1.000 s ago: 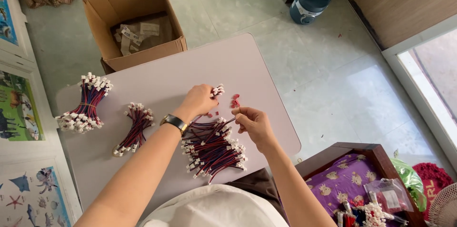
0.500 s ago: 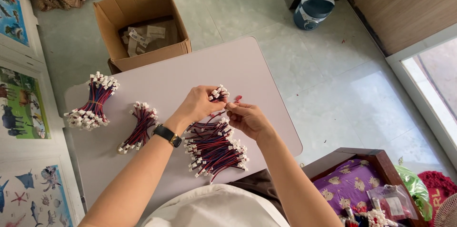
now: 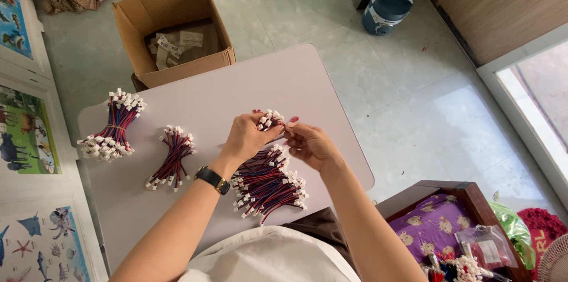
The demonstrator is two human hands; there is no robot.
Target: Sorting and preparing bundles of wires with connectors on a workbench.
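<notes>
View: head camera, looking down on a pale table (image 3: 195, 104) and the floor around it.
Step in hand: by the look of it, gathering short red-and-blue wire leads with white plug ends into a small bunch, evening up the ends.
Left hand (image 3: 247, 136): fingers curled closed around the small bunch of leads (image 3: 269, 120), whose white ends stick out past the fingertips; wrist carries a black watch (image 3: 213, 179); forearm comes up from the lower left, palm down.
Right hand (image 3: 310, 143): just beside the left, thumb and forefinger pinched at the same bunch near its plug ends; the remaining fingers loosely bent, holding nothing else; forearm comes up from the lower right.
Position of bunch: held just above the table, between both hands, over the far edge of the loose pile.
Loose pile of leads (image 3: 269, 184): on the table beneath the hands, close to the person's body, unsorted.
Finished bundles: one large tied bundle (image 3: 112, 125) at the table's left edge; a smaller bundle (image 3: 171, 158) between it and the left forearm.
Next move, as a judgement: calls for a firm left-hand hold while the right aligns the ends or picks another lead from the pile.
Surroundings: open cardboard box (image 3: 171, 33) on the floor beyond the table; a blue-and-white pot (image 3: 386, 10) farther right.
</notes>
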